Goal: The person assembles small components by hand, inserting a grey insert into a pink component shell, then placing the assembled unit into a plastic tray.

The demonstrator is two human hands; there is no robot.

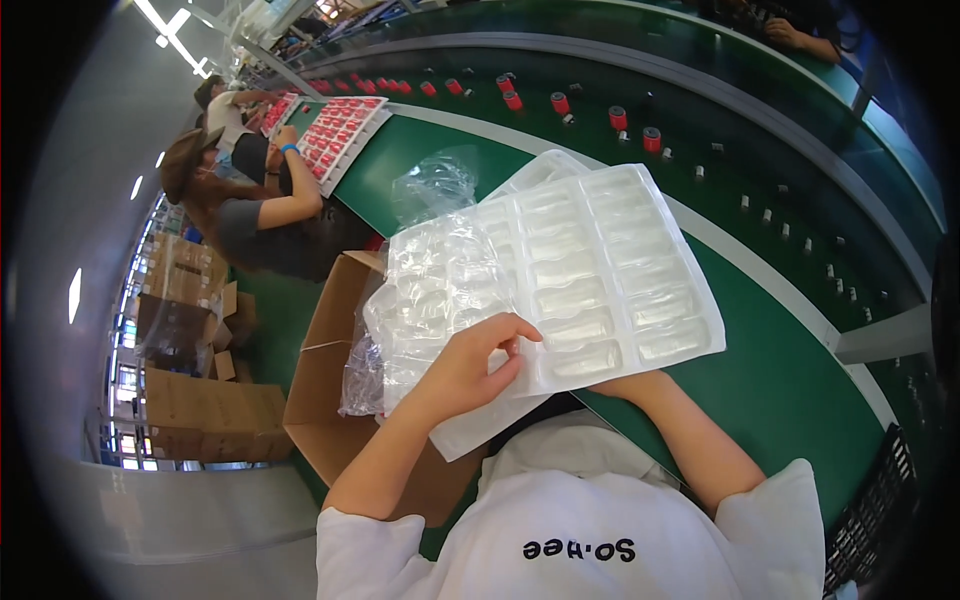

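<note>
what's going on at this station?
A person is handling a stack of white plastic trays partly covered in clear film. The right hand is under the near edge; the left is curled over the film side, its grip unclear. A cardboard box sits to the left. Red cylindrical parts stand on the line beyond, and a co-worker is at a tray of red parts.

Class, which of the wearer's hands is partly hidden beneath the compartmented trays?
The right hand: its front part is under the compartmented trays, while the left hand is above them.
</note>
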